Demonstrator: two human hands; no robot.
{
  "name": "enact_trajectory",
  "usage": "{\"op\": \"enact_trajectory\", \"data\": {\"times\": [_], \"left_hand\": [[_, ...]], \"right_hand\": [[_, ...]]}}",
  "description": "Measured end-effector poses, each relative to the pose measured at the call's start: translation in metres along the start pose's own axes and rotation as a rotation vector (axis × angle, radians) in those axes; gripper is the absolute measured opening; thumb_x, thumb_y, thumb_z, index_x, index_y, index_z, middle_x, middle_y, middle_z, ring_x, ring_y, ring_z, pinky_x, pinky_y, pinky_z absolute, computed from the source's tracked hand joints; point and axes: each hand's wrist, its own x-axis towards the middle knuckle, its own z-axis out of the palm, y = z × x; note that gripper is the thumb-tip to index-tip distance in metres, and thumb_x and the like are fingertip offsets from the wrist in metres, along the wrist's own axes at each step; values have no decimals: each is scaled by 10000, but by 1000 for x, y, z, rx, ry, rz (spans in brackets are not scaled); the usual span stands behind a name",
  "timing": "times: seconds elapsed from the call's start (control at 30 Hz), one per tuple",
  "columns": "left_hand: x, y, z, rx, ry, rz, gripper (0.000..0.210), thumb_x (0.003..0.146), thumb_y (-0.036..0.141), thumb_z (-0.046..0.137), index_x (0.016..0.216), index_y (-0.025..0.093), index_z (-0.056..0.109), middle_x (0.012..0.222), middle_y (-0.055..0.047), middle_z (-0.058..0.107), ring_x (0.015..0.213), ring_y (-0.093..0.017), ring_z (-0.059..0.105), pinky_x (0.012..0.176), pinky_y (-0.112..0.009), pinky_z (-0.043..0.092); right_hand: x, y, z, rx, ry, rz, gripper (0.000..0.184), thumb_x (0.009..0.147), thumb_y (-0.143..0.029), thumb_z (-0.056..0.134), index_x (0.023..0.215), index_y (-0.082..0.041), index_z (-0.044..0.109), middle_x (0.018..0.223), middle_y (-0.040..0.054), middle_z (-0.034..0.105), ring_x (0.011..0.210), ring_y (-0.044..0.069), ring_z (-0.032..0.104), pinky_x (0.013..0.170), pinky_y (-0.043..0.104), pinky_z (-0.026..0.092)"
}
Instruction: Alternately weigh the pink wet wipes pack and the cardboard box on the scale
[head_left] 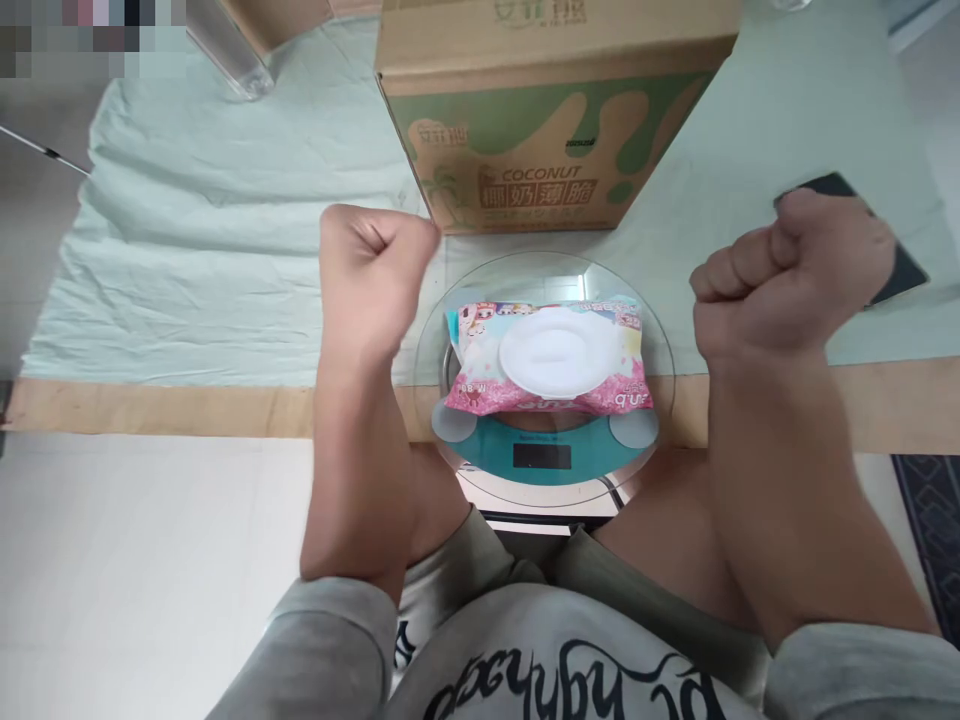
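Pale green cloth (225, 250) covers the bench; both hands, left (371, 265) and right (791, 275), hover clenched into empty fists beside the wet-wipes pack (547, 355) resting on the glass scale (544, 455).

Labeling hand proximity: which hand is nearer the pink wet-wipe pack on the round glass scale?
Left. The left hand, a closed fist, hovers just off the left end of the pink wet-wipe pack; the right hand, also fisted, is farther off its right end.

Your left hand (371, 265) is clenched in a tight fist, forearm raised and bare to the pushed-up grey sleeve; your right hand (787, 280) is likewise balled up, knuckles leftward; both fists hold nothing, well apart.
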Motion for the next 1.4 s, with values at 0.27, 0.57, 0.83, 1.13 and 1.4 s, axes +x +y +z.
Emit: {"op": "enact_trajectory", "data": {"times": [0.27, 0.57, 0.83, 1.13, 1.4], "left_hand": [[-41, 51, 26, -360, -498, 1, 498, 842, 235, 619, 531, 213, 230, 495, 29, 139, 467, -86, 93, 487, -378, 86], [-31, 42, 37, -264, -580, -47, 453, 757, 254, 564, 504, 215, 190, 478, 19, 125, 478, -104, 142, 485, -351, 139], [-30, 28, 30, -470, -524, -129, 524, 776, 265, 660, 504, 215, 214, 470, 41, 155, 428, -66, 126, 449, -295, 84], [4, -7, -6, -516, 145, -293, 632, 686, 213, 677, 629, 224, 47, 646, 63, -19, 534, -58, 0, 480, -250, 62], [12, -52, 5, -280, 227, -398, 575, 838, 52, 633, 539, 228, 175, 575, 65, 113, 500, -60, 75, 505, -277, 29]], "right_hand": [[-62, -64, 50, 224, -559, -88, 873, 1117, -548, 699, 606, -98, 152, 587, 40, 111, 551, 68, 159, 534, 291, 258], [-57, -46, 59, 236, -660, 143, 1102, 974, -897, 749, 549, -112, 103, 578, -1, -59, 554, 16, 4, 522, 246, 87], [-48, -49, 53, 279, -632, -45, 920, 1088, -567, 690, 607, -136, 36, 545, -2, 18, 521, 23, 63, 507, 239, 138], [-47, -87, 29, -397, -863, -387, 415, 915, -256, 858, 1313, -200, 751, 1276, 41, 698, 1159, 150, 663, 964, 276, 508], [-57, -73, 30, -807, -971, -506, 676, 993, -334, 772, 1641, -298, 583, 1395, 37, 670, 1197, 248, 655, 943, 399, 502]]}}
